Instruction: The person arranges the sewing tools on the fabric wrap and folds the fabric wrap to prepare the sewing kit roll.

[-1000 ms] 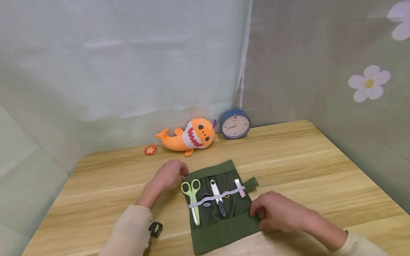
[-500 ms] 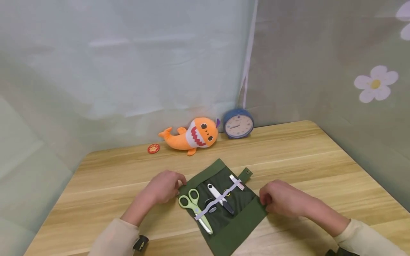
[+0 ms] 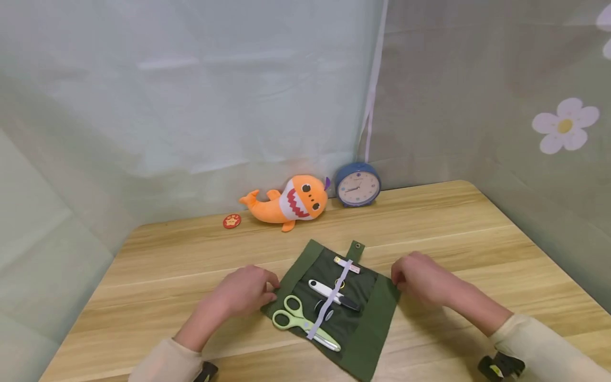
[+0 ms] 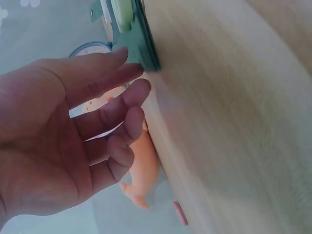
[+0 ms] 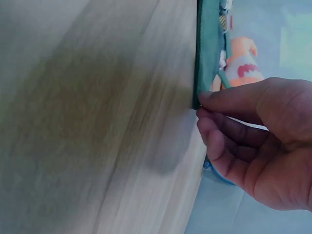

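Note:
A green cloth tool roll [image 3: 377, 329] lies spread on the wooden table, turned at an angle. Under its pale elastic band sit green-handled scissors [image 3: 294, 317], a white tool with a dark end [image 3: 329, 292], a small dark round item with a pale face [image 3: 328, 314], a yellow ring [image 3: 339, 284] and a small white-and-pink stick [image 3: 347, 265]. My left hand [image 3: 245, 291] is at the roll's left corner, its fingers loosely bent; in the left wrist view the thumb overlaps the cloth. My right hand [image 3: 422, 278] pinches the right corner between thumb and fingers.
Along the back edge lie an orange plush shark [image 3: 300, 199], a blue clock [image 3: 358, 184] and a red round badge with a star [image 3: 232, 221]. The roll's snap tab [image 3: 355, 251] points toward them. Fabric curtains [image 3: 267, 95] hang behind the table [image 3: 477, 239].
The tool roll has turned counter-clockwise, its snap tab swinging from the right side to the back. My right hand has moved away from me with its corner; my left has come slightly nearer.

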Action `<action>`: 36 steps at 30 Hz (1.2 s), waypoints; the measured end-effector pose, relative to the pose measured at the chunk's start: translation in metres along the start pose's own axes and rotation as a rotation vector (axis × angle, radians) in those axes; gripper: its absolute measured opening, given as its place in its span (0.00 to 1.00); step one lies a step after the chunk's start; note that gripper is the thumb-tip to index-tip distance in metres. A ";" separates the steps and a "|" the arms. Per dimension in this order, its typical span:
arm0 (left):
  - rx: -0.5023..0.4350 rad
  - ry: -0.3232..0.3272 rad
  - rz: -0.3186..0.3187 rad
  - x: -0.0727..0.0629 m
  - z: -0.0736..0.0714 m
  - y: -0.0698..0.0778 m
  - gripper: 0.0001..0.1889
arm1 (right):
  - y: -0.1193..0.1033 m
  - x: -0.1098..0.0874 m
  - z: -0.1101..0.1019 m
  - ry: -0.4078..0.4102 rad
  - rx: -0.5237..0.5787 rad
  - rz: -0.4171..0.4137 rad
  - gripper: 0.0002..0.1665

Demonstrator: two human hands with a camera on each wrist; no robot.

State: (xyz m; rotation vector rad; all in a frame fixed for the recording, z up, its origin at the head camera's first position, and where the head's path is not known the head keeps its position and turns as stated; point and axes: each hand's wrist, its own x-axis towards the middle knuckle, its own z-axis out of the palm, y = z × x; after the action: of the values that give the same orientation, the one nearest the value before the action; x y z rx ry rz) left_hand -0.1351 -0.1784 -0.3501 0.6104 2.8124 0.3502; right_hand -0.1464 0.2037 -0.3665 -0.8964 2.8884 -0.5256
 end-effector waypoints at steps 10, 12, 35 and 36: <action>0.060 0.148 0.074 -0.002 0.013 0.004 0.16 | 0.001 0.010 0.000 -0.005 -0.054 0.023 0.07; 0.050 0.140 0.055 -0.002 0.014 0.005 0.16 | -0.001 0.012 0.000 -0.008 -0.093 0.029 0.16; -0.043 -0.058 -0.148 -0.004 0.010 0.014 0.49 | 0.007 0.057 -0.004 -0.071 -0.117 0.000 0.29; -0.047 -0.063 -0.151 -0.004 0.010 0.014 0.49 | 0.007 0.058 -0.003 -0.069 -0.116 -0.006 0.29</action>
State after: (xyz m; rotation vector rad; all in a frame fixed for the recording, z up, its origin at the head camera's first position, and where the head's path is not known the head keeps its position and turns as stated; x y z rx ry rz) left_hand -0.1238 -0.1663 -0.3547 0.3887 2.7607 0.3597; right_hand -0.1986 0.1779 -0.3642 -0.9194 2.8794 -0.3236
